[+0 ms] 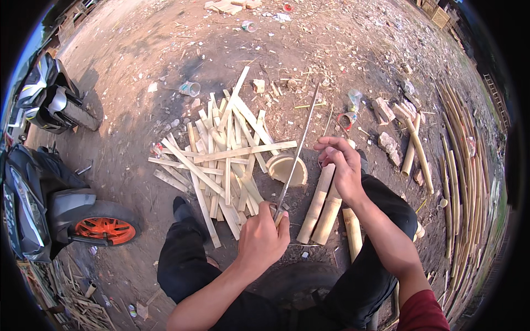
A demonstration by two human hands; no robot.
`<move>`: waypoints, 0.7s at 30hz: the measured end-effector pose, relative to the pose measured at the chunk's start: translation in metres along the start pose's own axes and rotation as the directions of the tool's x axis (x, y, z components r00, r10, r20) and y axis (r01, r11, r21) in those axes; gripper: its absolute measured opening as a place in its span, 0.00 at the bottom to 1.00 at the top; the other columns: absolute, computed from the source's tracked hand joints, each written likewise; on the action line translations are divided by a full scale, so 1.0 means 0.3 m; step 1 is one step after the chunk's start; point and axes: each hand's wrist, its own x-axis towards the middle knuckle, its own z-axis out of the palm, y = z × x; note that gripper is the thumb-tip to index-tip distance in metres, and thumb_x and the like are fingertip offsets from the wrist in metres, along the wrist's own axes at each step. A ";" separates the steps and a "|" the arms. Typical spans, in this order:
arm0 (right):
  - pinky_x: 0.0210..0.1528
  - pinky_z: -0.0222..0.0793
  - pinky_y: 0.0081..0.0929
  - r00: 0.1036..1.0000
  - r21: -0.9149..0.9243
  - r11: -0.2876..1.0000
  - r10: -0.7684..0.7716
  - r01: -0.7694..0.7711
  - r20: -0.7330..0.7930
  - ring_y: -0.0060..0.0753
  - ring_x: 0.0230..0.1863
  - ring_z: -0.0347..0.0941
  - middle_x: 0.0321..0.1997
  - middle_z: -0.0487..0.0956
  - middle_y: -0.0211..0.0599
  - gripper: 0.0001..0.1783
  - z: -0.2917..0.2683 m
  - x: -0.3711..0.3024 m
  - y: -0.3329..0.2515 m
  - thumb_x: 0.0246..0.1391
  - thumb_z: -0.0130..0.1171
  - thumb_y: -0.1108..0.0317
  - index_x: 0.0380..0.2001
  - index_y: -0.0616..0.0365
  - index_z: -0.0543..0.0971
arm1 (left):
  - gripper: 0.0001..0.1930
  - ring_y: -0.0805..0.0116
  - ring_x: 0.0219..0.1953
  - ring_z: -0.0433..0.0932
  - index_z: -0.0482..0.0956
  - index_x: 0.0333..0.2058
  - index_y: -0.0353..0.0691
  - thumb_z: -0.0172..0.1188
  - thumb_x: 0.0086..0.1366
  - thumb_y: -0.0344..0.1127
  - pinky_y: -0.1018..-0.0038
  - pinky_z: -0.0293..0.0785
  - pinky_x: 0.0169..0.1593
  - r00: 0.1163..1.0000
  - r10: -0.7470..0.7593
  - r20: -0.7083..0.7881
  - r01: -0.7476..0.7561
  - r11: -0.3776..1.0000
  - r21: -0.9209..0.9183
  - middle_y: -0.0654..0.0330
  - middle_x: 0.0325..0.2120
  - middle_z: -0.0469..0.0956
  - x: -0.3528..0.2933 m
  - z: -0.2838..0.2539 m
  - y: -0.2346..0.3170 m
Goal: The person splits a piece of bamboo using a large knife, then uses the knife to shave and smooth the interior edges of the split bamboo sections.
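My left hand (259, 240) is closed round the lower end of a long thin blade (301, 142), which looks like a knife seen nearly edge-on and points away from me. Its fingers and thumb wrap the handle. My right hand (343, 168) hovers over the upper ends of two bamboo lengths (316, 207), fingers bent and apart, with nothing visible in them. Behind the blade sits a pale round bowl-like piece (280, 168), partly covered by it. To the left lies a loose heap of split bamboo strips (221, 160). Another bamboo length (352, 229) rests beside my right leg.
Long bamboo poles (469, 182) lie along the right. Bamboo pieces (413, 146) and stones (388, 148) are nearer. Two motorbikes stand at left, one with an orange wheel (107, 229). A plastic cup (190, 89) lies beyond the heap. Under me is a dark tyre (298, 281).
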 end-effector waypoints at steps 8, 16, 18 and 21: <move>0.43 0.72 0.25 0.998 -0.111 0.994 -0.005 0.012 0.056 0.19 0.40 0.74 0.40 0.82 0.31 0.16 0.037 -0.032 0.014 0.67 0.60 0.63 0.51 0.62 0.79 | 0.13 0.36 0.24 0.81 0.73 0.42 0.27 0.61 0.66 0.33 0.50 0.75 0.30 0.998 -0.050 0.023 0.050 0.998 0.026 0.41 0.18 0.78 0.007 -0.006 -0.006; 0.37 0.76 0.27 0.916 -0.387 0.835 -0.315 0.392 0.248 0.28 0.41 0.77 0.48 0.81 0.40 0.21 0.083 -0.047 -0.033 0.53 0.72 0.66 0.50 0.59 0.81 | 0.20 0.35 0.26 0.82 0.72 0.46 0.23 0.62 0.62 0.34 0.48 0.79 0.34 0.998 -0.038 0.055 0.035 0.998 0.053 0.40 0.19 0.79 0.024 -0.050 -0.030; 0.38 0.76 0.27 0.929 -0.382 0.851 -0.289 0.361 0.232 0.28 0.41 0.77 0.48 0.82 0.40 0.21 0.088 -0.053 -0.020 0.53 0.72 0.66 0.50 0.59 0.81 | 0.22 0.35 0.27 0.82 0.72 0.48 0.22 0.62 0.62 0.35 0.48 0.79 0.35 0.996 -0.051 0.075 0.045 0.996 0.075 0.40 0.20 0.79 0.024 -0.067 -0.021; 0.39 0.76 0.27 0.944 -0.350 0.886 -0.233 0.305 0.232 0.26 0.41 0.77 0.48 0.82 0.40 0.20 0.103 -0.055 -0.040 0.57 0.69 0.65 0.51 0.59 0.81 | 0.23 0.35 0.29 0.83 0.72 0.49 0.22 0.62 0.62 0.37 0.48 0.79 0.35 0.994 -0.072 0.083 0.062 0.992 0.113 0.39 0.20 0.79 0.031 -0.096 -0.017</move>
